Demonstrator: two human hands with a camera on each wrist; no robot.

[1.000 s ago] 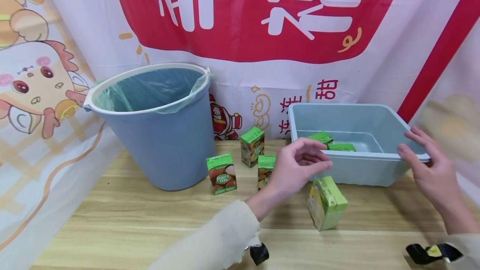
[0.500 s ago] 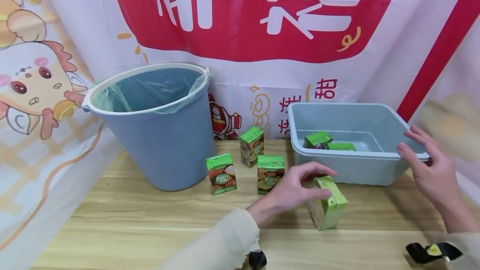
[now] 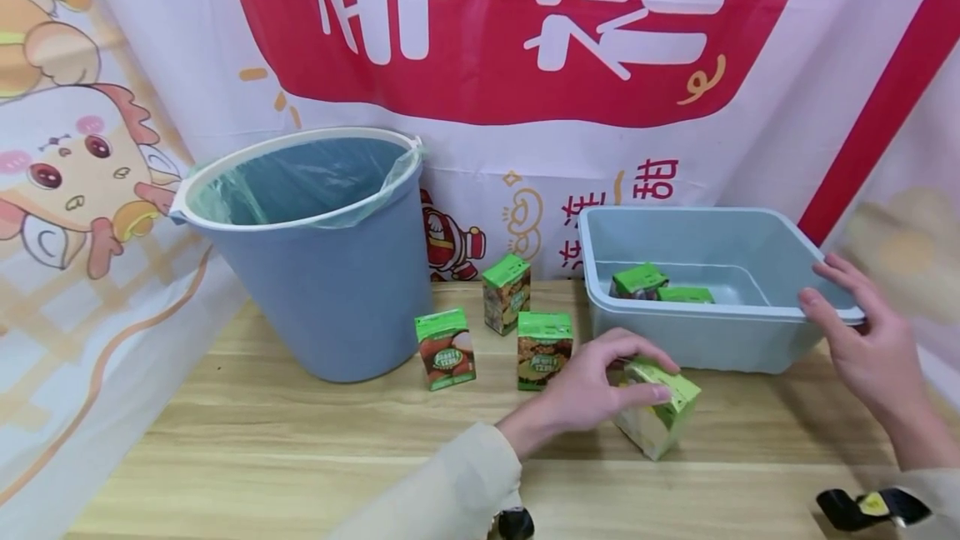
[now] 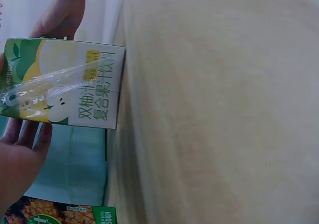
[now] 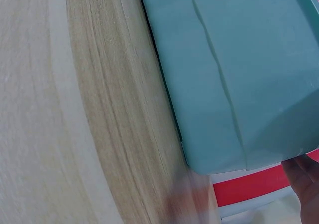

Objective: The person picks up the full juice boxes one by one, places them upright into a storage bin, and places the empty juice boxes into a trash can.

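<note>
My left hand [image 3: 596, 382] pinches a yellow-green juice carton [image 3: 658, 417] near its top, thumb on the near side and fingers on the far side. The carton leans to the right over the wooden table, in front of a light-blue plastic basin [image 3: 720, 344]. In the left wrist view, the carton's printed face [image 4: 75, 82] shows pomelo pictures and clear film. My right hand [image 3: 870, 340] grips the basin's right front corner, with the thumb at the rim. Two small green-topped cartons, one [image 3: 640, 280] beside the other [image 3: 686, 295], lie inside the basin.
A blue bin [image 3: 352, 298] with a clear liner stands at the left. Between it and the basin stand three green-topped boxes: one with red fruit [image 3: 447, 354], one behind [image 3: 507, 297], one by my left wrist [image 3: 543, 352]. A printed cloth [image 3: 480, 98] hangs behind.
My left hand has come down from above the juice carton and taken hold of its top. The carton now tilts to the right. My right hand stays on the basin.
</note>
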